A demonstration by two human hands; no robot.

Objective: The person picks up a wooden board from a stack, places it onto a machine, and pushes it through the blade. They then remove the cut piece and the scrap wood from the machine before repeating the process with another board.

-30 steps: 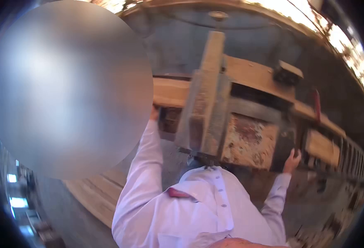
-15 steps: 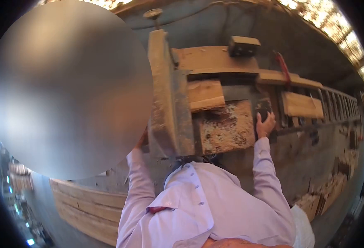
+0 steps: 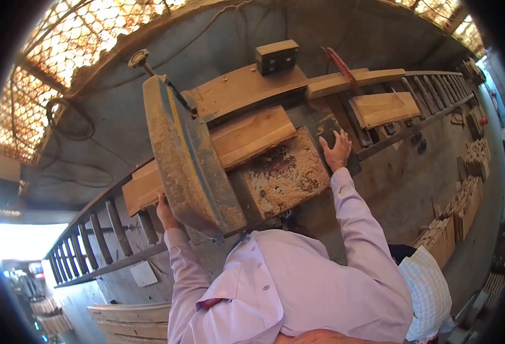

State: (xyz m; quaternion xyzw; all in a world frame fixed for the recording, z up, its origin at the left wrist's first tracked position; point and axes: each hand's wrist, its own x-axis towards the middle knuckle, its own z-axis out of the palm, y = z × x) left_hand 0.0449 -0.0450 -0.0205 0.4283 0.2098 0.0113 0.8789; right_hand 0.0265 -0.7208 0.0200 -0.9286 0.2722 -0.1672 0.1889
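Note:
A wooden plank passes under the tall, sawdust-covered housing of a woodworking machine and shows on both sides of it. At the plank's left end, my left hand grips the front edge, its fingers partly hidden. My right hand lies with spread fingers on the dark machine bed, holding nothing. Between my hands sits a plate coated with sawdust and dark stains. Right of my right hand, a shorter wooden board rests across the rollers.
Roller conveyors extend left and right. Behind the bed are a wooden fence board, a dark block with a wooden top and a red-handled tool. Stacked wood pieces stand at right; long boards lie at lower left.
The view has tilted and shifted. More of the plank shows right of the housing, so it has slid rightward. My right hand stays on the bed with its fingers more spread.

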